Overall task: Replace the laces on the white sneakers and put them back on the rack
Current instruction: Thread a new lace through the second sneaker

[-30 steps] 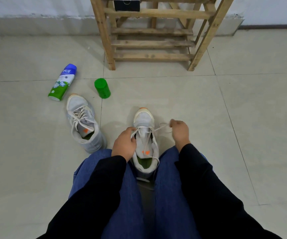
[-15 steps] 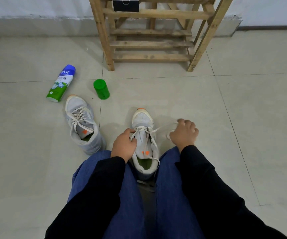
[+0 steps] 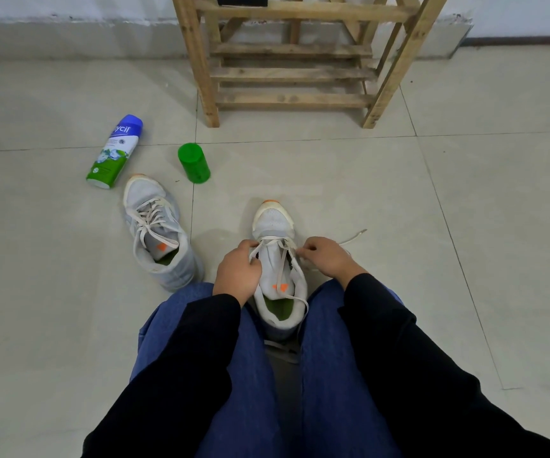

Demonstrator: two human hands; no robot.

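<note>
A white sneaker [image 3: 275, 226] with an orange toe tip stands on the floor between my knees, toe pointing away. My left hand [image 3: 235, 274] pinches the lace at its left eyelets. On the right side of the shoe my right hand [image 3: 325, 256] pinches the lace [image 3: 353, 238], whose loose end trails off to the right across the tile. A second white sneaker [image 3: 158, 233], fully laced, lies to the left. The wooden rack [image 3: 287, 74] stands ahead against the wall.
A blue and green spray can [image 3: 115, 152] lies on its side at the left, with its green cap [image 3: 194, 163] close by. A dark item [image 3: 242, 0] sits on an upper rack shelf. My jeans-clad legs fill the bottom of the view.
My right hand had pulled the lace out to the right, then came back to the shoe's right eyelets. The lace end now lies slack on the floor. My left hand stayed put.
</note>
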